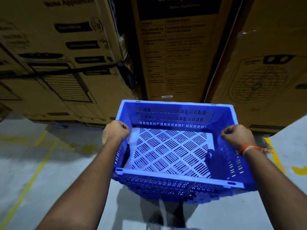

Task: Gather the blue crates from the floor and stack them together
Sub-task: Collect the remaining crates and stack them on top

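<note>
An empty blue crate (176,177) with slotted walls and a lattice floor hangs in the air in front of me, above the grey floor. My left hand (115,131) is closed over its left rim. On the opposite rim my right hand (238,135) grips too, an orange thread tied round its wrist. The crate is level and open side up. No other blue crate shows in this view.
Tall brown cardboard appliance boxes (179,52) form a wall right beyond the crate, left, centre and right. The grey concrete floor (33,171) carries yellow painted lines at the left and right. My legs and shoes (166,216) show below the crate.
</note>
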Available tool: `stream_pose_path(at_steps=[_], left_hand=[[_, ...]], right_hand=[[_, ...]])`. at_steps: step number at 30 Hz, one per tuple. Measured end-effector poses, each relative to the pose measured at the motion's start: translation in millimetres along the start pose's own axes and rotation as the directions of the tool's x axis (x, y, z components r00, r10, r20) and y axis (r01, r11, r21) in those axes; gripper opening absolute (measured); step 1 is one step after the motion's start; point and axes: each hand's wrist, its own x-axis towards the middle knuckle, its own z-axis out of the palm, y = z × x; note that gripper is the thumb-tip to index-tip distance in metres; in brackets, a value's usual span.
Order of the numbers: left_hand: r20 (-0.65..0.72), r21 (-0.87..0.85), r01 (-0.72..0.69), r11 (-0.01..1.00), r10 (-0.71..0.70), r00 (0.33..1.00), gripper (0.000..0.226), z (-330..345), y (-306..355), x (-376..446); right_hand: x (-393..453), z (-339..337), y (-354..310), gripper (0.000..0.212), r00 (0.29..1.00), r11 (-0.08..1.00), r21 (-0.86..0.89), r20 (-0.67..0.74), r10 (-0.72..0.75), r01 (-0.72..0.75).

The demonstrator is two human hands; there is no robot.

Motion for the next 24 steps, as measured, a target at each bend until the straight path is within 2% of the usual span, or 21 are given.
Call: stream_pose_path(at_steps=[4, 24], left_hand=[[-0.004, -0.015, -0.006, 1.0, 0.006, 1.0, 0.014, 2.6, -2.0, -6.1], [0.086, -0.087, -0.047, 0.995, 0.054, 0.995, 0.012, -11.6, -6.1, -16.5]], right_hand=[[7.1, -6.6, -6.2, 0.016, 1.0, 1.0, -0.012, 0.025, 0.012, -0.012], [-7.4, -1.7, -4.8, 0.006, 1.0, 0.995, -0.094, -0.018, 0.011, -0.013]])
